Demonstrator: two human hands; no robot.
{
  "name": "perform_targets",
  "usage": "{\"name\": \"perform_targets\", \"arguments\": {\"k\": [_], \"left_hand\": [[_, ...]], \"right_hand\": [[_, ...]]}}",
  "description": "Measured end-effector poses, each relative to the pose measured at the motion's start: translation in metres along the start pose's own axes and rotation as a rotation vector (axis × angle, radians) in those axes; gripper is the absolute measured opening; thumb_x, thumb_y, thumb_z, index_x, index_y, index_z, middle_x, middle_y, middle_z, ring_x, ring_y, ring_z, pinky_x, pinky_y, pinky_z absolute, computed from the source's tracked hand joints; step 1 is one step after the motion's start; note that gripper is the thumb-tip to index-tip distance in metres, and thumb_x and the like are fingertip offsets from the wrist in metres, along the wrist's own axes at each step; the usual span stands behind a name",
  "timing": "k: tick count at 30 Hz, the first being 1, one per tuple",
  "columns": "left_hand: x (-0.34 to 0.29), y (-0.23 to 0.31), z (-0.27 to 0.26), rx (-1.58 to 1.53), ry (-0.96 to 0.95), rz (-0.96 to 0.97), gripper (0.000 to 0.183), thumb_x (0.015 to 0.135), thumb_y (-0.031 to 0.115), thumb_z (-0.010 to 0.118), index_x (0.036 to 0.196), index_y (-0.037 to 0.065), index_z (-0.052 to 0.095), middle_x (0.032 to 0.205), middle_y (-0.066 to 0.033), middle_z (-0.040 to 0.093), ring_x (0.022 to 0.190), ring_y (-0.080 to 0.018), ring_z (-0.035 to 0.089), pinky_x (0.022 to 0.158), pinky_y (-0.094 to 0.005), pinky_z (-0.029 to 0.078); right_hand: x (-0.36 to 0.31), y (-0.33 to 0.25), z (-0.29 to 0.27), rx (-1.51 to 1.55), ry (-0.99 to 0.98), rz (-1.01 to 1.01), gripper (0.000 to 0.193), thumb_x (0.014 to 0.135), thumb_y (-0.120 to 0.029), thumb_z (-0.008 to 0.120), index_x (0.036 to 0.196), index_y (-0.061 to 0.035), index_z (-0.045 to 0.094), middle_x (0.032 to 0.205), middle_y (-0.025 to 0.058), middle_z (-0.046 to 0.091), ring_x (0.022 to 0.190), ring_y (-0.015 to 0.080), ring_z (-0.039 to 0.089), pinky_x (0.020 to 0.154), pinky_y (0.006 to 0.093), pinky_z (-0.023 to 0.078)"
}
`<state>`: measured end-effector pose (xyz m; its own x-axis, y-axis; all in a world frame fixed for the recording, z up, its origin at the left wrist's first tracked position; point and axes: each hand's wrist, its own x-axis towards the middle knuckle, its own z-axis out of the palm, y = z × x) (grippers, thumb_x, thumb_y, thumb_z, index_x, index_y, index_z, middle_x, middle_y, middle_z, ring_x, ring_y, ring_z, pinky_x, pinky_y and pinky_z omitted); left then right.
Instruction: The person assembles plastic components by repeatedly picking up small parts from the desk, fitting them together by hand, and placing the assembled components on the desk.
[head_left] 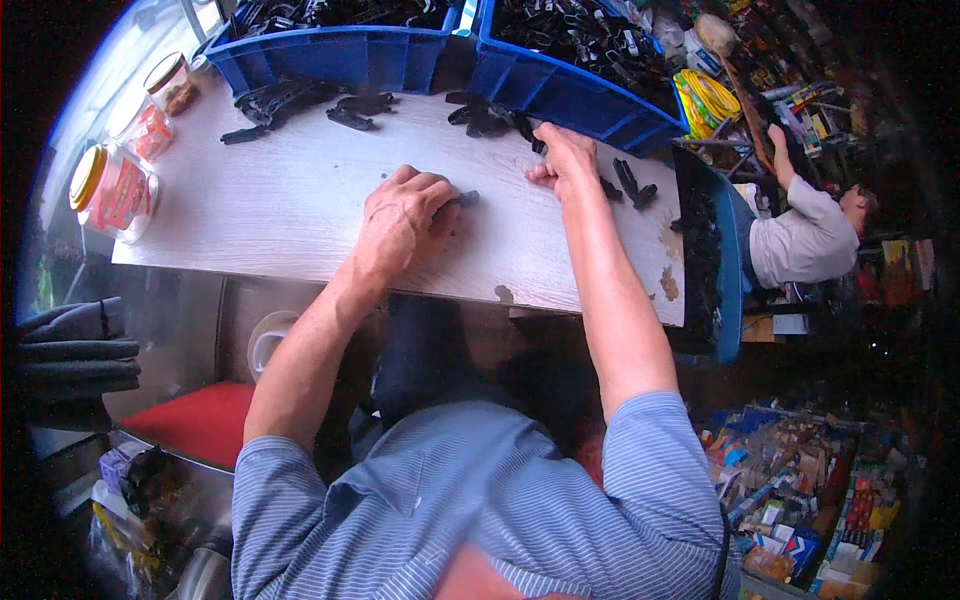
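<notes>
- The biggest thing is the pale worktop, with the left hand and right hand both over it.
- Two big blue bins stand along its far side: the left bin and the right bin. Both have lots of black bits inside.
- Three jars stand at the left end. The nearest jar has a yellow lid.
- The left hand is near the middle, with its back up and its fingers curled in. I cannot tell if they grip anything.
- The right hand is by the right bin, with most of its fingers bent. I cannot tell how tightly they close.
- Loose black parts lie in little heaps in front of the bins, and a few more lie right of the right hand.
- One black part is at the right hand's fingertips. This looks like the step of taking hold of a part, and the next move seems to need a good pinch.
- The smallest is a dark piece, just beside the left fingertips.
</notes>
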<state>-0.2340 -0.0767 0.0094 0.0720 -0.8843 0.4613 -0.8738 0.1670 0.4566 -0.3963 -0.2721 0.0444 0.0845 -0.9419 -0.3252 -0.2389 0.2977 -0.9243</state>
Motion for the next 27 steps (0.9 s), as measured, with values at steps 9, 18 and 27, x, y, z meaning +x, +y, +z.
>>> {"name": "perform_targets", "arguments": {"k": [9,18,27], "left_hand": [[-0.006,0.006,-0.017,-0.145,0.328,-0.056,0.018,0.088,0.011,0.071,0.105,0.007,0.073,0.099,-0.0114,0.073,0.091,-0.0269,0.068,0.08,-0.0357,0.055],[0.003,0.029,-0.027,-0.929,-0.039,-0.461,0.034,0.102,0.031,0.061,0.116,0.001,0.07,0.094,-0.0066,0.072,0.086,-0.0146,0.067,0.068,-0.0283,0.051],[-0.008,0.014,-0.03,-1.284,-0.048,-0.581,0.026,0.1,0.025,0.066,0.115,0.003,0.07,0.092,-0.0029,0.071,0.081,-0.0099,0.066,0.066,-0.0234,0.049]], "right_hand": [[-0.066,0.023,-0.018,0.195,-0.3,0.012,0.027,0.091,-0.025,0.066,0.109,-0.0043,0.066,0.046,-0.0003,0.038,0.039,0.0156,0.046,0.052,0.047,0.06],[-0.125,0.023,0.014,0.324,-0.614,-0.212,0.03,0.095,-0.023,0.064,0.117,-0.0024,0.068,0.053,-0.0029,0.049,0.038,0.0067,0.038,0.04,0.0272,0.044],[-0.126,0.027,0.015,0.319,-0.666,-0.21,0.034,0.092,-0.022,0.068,0.118,0.0006,0.066,0.054,-0.0014,0.051,0.039,0.0087,0.044,0.041,0.0287,0.049]]}}
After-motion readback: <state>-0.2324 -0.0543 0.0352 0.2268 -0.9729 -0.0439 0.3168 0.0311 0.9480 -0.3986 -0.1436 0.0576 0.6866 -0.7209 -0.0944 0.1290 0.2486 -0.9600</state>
